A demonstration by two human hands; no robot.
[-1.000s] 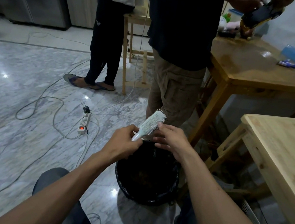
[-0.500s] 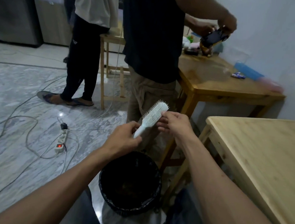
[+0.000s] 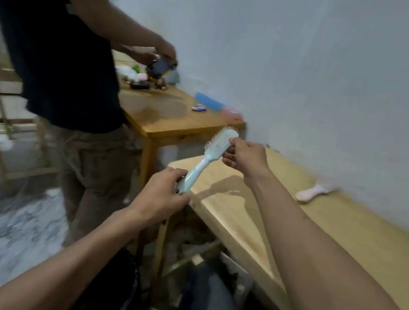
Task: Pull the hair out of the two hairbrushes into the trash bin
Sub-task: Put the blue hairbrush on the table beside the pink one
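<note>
- the left hand (image 3: 160, 193) grips the handle end of the pale mint plastic hairbrush (image 3: 208, 156), fingers curled around it.
- the brush's long axis rises from that grip, lower left, up and to the right; its bristled head is the far end, bristles facing left.
- the right hand (image 3: 246, 158) is at the head, fingers (image 3: 234, 140) pinching at its top edge on the right side. whether a strand of hair sits in the pinch is too blurred to tell.
- so the right hand is the nearer one for plucking, and the left only steadies.
- the brush hangs above the near corner of the light wooden surface (image 3: 344, 235).
- the black-lined trash bin (image 3: 124, 285) is low and to the left, well apart from the brush head, so any pulled hair would likely need carrying down and left.
- a pale pink hairbrush (image 3: 315, 192) lies on the surface near the wall, on the right hand's side.
</note>
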